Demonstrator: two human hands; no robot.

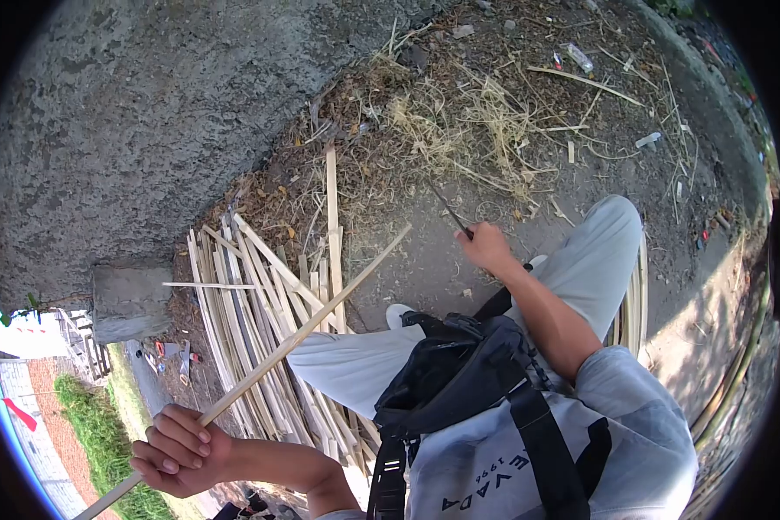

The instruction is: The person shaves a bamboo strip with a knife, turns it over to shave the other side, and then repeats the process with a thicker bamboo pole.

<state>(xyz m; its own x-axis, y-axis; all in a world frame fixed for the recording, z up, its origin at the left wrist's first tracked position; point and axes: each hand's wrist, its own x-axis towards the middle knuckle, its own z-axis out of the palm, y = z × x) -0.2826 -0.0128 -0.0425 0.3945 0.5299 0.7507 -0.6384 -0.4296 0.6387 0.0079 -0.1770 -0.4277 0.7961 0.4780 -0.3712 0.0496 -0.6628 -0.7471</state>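
Observation:
My left hand [183, 451] is closed around a long, pale wooden strip [307, 327], likely split bamboo. The strip slants up and to the right, its far end lying in front of my knees, while its near end runs out of view at the lower left. In my right hand [487, 247] is a knife [446, 205], gripped by the handle, with its thin dark blade pointing up and left over the ground. Blade and strip are apart. Beneath the strip, beside my left leg, lies a pile of similar strips [251, 347].
A rough grey wall or rock face [147, 130] rises at the upper left. Curly shavings [459, 130] litter the ground ahead, with a clear plastic bottle [580, 58] farther off. A black bag [468, 364] is strapped across my front. More strips [637, 303] lie beyond my right leg.

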